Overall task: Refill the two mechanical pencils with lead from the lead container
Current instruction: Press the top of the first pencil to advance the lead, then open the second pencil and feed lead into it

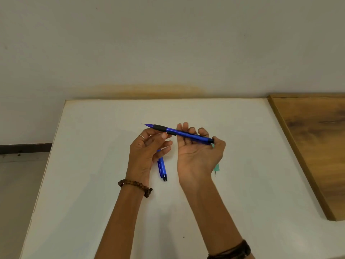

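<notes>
A blue mechanical pencil (183, 134) with a black grip is held above the white table (93, 165), tip pointing left with a short lead showing. My right hand (197, 154) holds its rear end, thumb at the black cap. My left hand (147, 148) pinches the pencil near the black grip. A second blue pencil (162, 168) lies on the table between my hands, partly hidden by the left fingers. A greenish lead container (216, 167) peeks out from behind my right hand, a thin lead sticking out below it.
The white table meets a pale wall at the back. A brown wooden board (313, 143) lies along the right side. The table's left edge drops to a grey floor.
</notes>
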